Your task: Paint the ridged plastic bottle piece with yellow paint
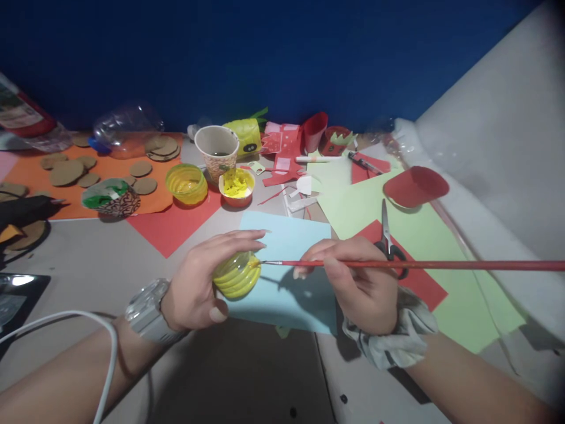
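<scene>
My left hand [198, 277] grips a clear, ridged plastic bottle piece [238, 282] coated largely in yellow paint. Between the fingers of my right hand [357, 282] lies a long red paintbrush [468, 265], its tip touching the upper right of the bottle piece. Beneath both hands is a light blue paper sheet [304, 229]. Just beyond stands a small cup of yellow paint [237, 191], beside another yellow-painted plastic piece [186, 184]. A paper cup [216, 147] with dark liquid is behind them.
Scissors [386, 229] lie by my right hand on red and green paper [450, 265]. A red paper tube [416, 186] sits further right. Cardboard discs [68, 172] and a clear bottle [128, 131] rest on orange paper at left. A white cable [112, 353] crosses my left forearm.
</scene>
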Motion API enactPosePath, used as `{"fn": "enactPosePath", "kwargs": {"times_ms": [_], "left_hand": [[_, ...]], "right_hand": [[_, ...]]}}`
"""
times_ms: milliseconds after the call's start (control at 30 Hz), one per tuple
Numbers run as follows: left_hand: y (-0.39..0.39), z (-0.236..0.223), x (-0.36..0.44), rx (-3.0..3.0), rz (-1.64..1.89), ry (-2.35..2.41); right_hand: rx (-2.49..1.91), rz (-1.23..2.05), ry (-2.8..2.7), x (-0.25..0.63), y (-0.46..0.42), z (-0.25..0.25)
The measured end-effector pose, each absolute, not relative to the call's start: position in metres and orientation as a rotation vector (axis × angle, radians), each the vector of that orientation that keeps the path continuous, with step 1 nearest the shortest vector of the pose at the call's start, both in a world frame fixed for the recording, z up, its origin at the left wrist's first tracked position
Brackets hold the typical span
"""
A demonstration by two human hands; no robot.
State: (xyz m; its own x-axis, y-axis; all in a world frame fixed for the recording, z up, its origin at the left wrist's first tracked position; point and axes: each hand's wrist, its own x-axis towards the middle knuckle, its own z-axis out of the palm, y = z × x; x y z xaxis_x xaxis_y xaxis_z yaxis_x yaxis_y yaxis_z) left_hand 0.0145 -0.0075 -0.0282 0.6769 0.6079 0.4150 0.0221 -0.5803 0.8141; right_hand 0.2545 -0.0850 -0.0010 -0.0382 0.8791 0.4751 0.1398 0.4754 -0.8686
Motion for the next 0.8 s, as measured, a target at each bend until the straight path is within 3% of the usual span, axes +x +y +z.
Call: {"fn": "enactPosePath", "kwargs": {"times_ms": [800], "left_hand": [[-0.008, -0.029, 0.012, 2.111, 0.857, 0.493]], "right_hand": [[-0.900, 0.800, -1.355, 0.251, -0.083, 0.002]]}}
